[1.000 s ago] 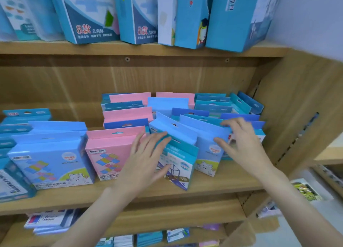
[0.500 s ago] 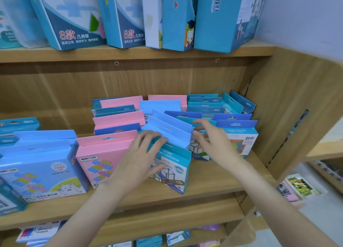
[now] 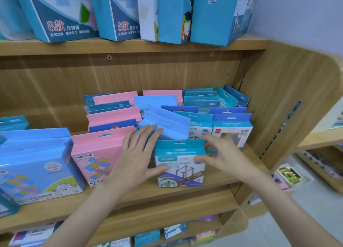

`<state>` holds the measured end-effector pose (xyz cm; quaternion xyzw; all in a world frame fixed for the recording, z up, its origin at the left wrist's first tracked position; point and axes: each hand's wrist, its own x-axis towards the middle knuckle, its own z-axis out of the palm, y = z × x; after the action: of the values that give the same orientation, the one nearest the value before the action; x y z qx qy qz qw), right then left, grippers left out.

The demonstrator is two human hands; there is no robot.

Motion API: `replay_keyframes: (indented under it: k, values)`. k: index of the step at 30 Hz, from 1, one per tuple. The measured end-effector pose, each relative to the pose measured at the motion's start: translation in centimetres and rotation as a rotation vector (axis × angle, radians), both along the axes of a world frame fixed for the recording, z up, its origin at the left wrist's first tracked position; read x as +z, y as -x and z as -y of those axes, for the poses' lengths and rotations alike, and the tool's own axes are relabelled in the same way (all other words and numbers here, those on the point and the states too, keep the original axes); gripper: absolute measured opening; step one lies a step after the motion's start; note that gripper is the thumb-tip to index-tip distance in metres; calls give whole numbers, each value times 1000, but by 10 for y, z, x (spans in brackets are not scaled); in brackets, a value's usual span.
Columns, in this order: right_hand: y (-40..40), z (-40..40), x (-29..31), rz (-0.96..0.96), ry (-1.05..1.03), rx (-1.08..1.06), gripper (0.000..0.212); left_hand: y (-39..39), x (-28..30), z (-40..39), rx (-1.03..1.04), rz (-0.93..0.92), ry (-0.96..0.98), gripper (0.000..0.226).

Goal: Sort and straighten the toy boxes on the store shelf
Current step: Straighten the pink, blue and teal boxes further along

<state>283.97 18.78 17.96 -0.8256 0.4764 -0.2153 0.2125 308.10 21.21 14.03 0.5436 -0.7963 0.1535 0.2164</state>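
A: Printed text, upper shelf?
B: Two tall blue boxes (image 3: 61, 18) (image 3: 120, 20), each with a red "8款" and white "几何体"; the smaller line beneath is too blurred to read.
A: Middle shelf?
B: Pink box (image 3: 96, 159): brand label "DUCKEY" at its upper left. Teal box (image 3: 201, 128): "S-327". White-fronted box (image 3: 232, 133): small red logo, unreadable, and "数学".
A: Front teal box (image 3: 180, 163)?
B: Lettering present, illegible.
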Motion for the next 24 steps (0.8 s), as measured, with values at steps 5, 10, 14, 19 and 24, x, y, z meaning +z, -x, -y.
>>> replay_keyframes:
  k: [5, 10, 14, 19, 24]
  values:
    - [58, 12, 24, 31, -103, -13, 31, 5, -2, -1, -17, 65, -37, 70]
    - [81, 29, 23, -7, -154, -54, 38, 6, -5, 4, -3, 69, 6, 63]
    - [76, 39, 23, -167, -111, -92, 42, 6, -6, 3, 6, 41, 23, 53]
    - [46, 40, 50, -169, 157, -63, 35, -1, 1, -7, 46, -108, 133, 40]
    - [-26, 44, 66, 9, 271, 163, 18, -36, 12, -25, 230, -162, 203, 43]
